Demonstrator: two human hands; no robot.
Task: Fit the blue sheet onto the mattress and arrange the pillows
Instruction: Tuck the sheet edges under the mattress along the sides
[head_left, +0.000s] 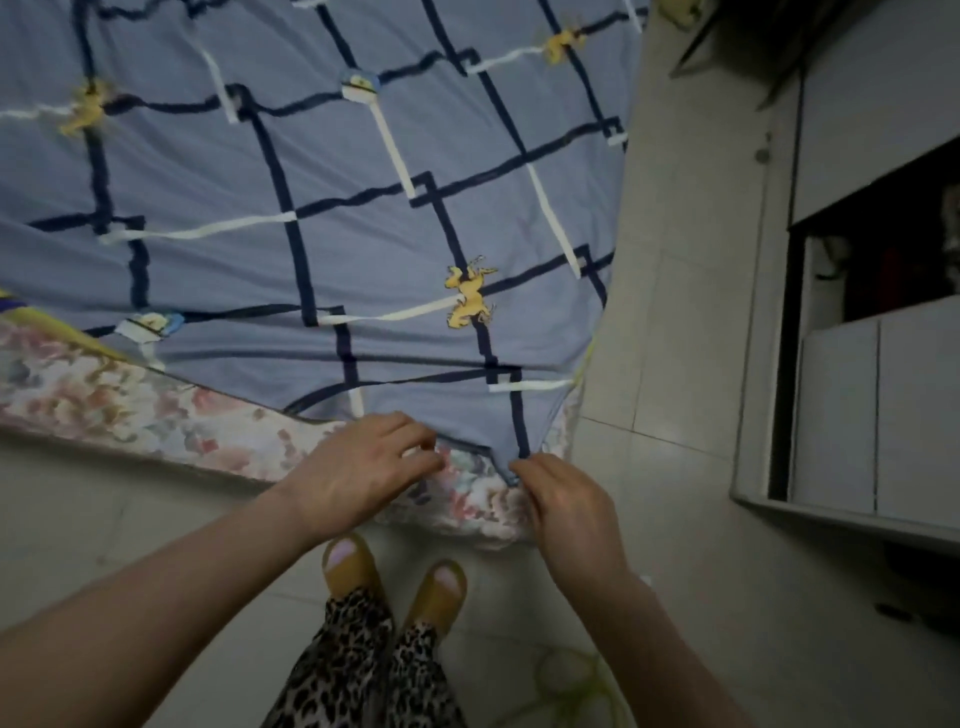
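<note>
A view looking down from a person's head at the corner of a bed. The blue sheet (322, 171) — patterned with dark navy and white lines and small yellow figures — covers most of the upper left and centre of the frame, stretched over a mattress (130, 405) whose floral side shows along the lower left edge and at the near corner. Both bare forearms reach up from the bottom of the frame toward that corner, just below centre. The left hand (363, 467) lies palm down, its fingers (415, 441) curled at the sheet's hem; whether they pinch the cloth cannot be told. The right hand (566, 499) is bent at the wrist, thumb and forefinger pinching the sheet's pointed corner. Below, two feet in yellow sandals (436, 592) stand on a pale tiled floor (665, 322). A grey cabinet (852, 415) fills the right side.
</note>
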